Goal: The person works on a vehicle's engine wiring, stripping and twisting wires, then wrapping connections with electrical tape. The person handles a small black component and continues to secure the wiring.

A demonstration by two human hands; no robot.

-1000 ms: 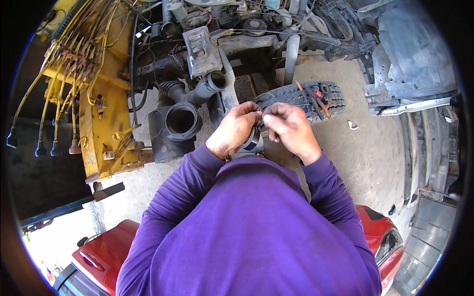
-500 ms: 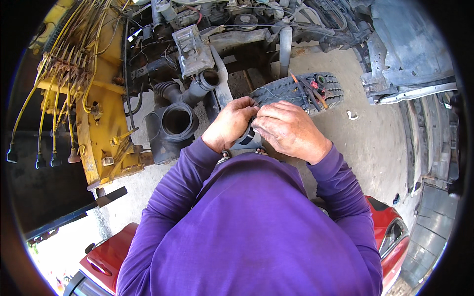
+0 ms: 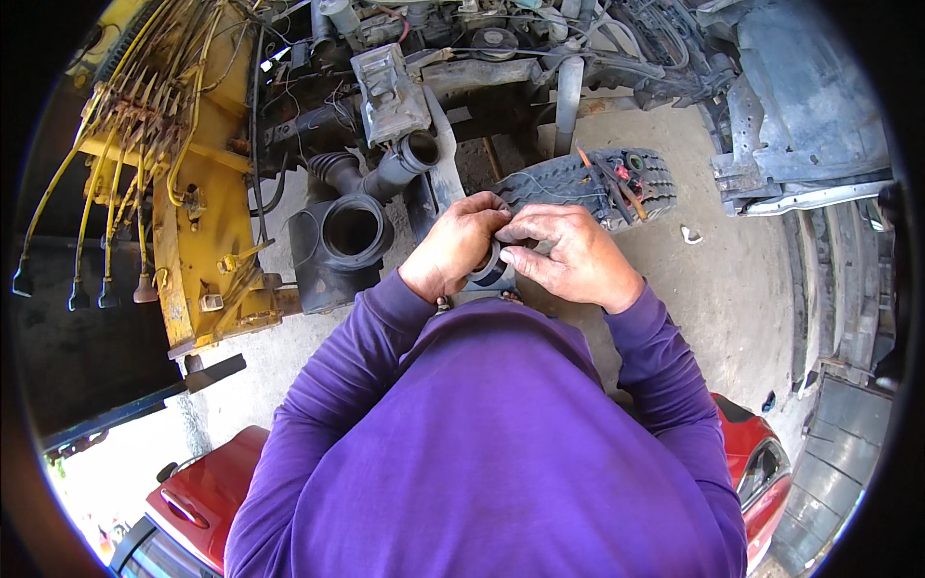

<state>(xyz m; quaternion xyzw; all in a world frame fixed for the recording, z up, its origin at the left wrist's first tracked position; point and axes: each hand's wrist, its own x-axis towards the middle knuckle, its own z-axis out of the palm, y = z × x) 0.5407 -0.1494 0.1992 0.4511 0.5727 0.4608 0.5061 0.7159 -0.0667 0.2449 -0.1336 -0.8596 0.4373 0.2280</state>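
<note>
Close in front of my body, my left hand is wrapped round what looks like a roll of black tape, a dark ring showing between the two hands. My right hand is closed, thumb and fingers pinched together at the roll's upper side, touching the left fingertips. What lies in that pinch is too small and covered to make out for certain; it may be the tape's edge. Left of my hands stands a black air duct with a round open mouth and a second, angled pipe opening.
A tyre lies ahead with hand tools on it. An engine bay spans the far side. A yellow machine frame with hoses stands left, blue-grey body panels right. Red cars are behind me.
My right thumb and fingers have shifted slightly at the roll, uncovering more of its ring. The whole view has moved a little; my left hand keeps its grip.
</note>
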